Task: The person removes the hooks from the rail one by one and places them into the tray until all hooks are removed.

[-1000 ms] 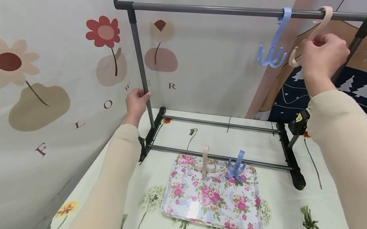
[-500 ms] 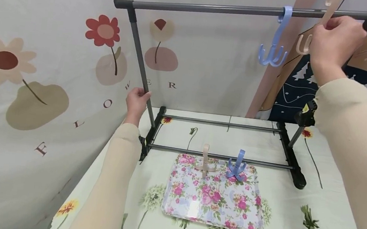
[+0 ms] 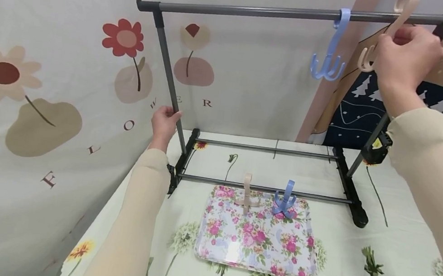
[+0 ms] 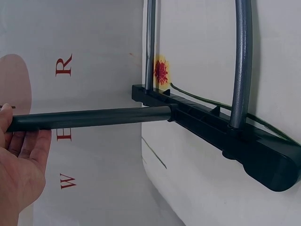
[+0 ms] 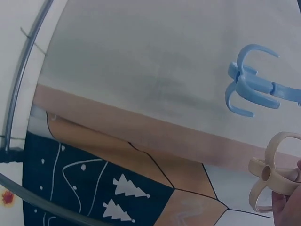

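My left hand (image 3: pixel 164 124) grips the dark grey left post (image 3: pixel 168 63) of a rack, fingers and thumb around it in the left wrist view. In my right hand (image 3: pixel 408 59) is a beige four-prong hook (image 3: pixel 404 13), pinched by its shank. Its curved top stands above the rack's top rail (image 3: pixel 252 11), near the right end; whether it touches the rail I cannot tell. In the right wrist view the prongs of the beige hook (image 5: pixel 266 173) stick out past my fingers. A blue hook (image 3: pixel 332 46) hangs on the rail just to the left.
On the flower-print tablecloth (image 3: pixel 395 267) lies a floral tray (image 3: pixel 249 255). Another beige hook (image 3: pixel 247 189) and another blue hook (image 3: pixel 285 202) rest at its far edge. The rack's base (image 3: pixel 349 189) has black feet and two low bars. A printed curtain (image 3: pixel 254 69) hangs behind.
My right hand has lifted the beige hook up from the rail, where its top was hanging, and moved slightly right. Over the last half second it has lowered a little. My left hand stays put.
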`<state>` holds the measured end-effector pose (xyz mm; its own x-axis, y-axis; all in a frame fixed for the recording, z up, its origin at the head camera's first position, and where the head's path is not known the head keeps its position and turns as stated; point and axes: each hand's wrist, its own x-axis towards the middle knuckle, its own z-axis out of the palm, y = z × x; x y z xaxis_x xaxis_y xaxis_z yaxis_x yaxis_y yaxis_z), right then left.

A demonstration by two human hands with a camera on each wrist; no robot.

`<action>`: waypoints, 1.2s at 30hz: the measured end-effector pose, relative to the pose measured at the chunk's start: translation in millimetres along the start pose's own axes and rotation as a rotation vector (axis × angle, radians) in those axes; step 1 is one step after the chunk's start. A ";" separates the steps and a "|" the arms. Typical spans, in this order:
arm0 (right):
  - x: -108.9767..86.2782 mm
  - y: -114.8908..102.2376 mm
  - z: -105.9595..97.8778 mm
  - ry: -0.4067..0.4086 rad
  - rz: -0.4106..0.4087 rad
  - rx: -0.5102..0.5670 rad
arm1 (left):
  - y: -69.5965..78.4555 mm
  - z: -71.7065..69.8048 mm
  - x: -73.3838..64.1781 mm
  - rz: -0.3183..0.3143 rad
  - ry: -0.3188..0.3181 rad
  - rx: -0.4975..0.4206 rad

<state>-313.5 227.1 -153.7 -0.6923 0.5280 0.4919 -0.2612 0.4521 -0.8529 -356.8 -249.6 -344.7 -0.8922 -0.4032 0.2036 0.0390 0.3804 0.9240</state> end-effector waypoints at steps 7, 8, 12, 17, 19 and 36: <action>-12.1 9.6 -7.1 -0.044 0.044 0.048 | -1.8 -3.0 -0.1 0.006 0.006 -0.006; -14.5 11.1 -8.1 -0.054 0.053 0.060 | -1.9 -3.4 -0.2 0.008 0.008 -0.008; -25.7 16.8 -9.9 -0.087 0.065 0.102 | -2.3 -4.6 -0.5 0.016 0.012 -0.007; -41.8 24.3 -8.9 -0.141 0.038 0.097 | -3.2 -6.5 -0.2 0.008 0.010 -0.003; -49.1 26.5 -7.9 -0.169 0.023 0.088 | -3.6 -7.0 0.2 0.002 0.009 0.001; -120.6 40.3 3.6 -0.450 -0.122 -0.107 | -8.6 -6.2 4.6 0.003 0.016 0.002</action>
<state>-242.9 179.0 -248.1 -0.8896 0.1138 0.4424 -0.3042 0.5750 -0.7595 -358.4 -259.8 -349.7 -0.8849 -0.4151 0.2115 0.0406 0.3835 0.9226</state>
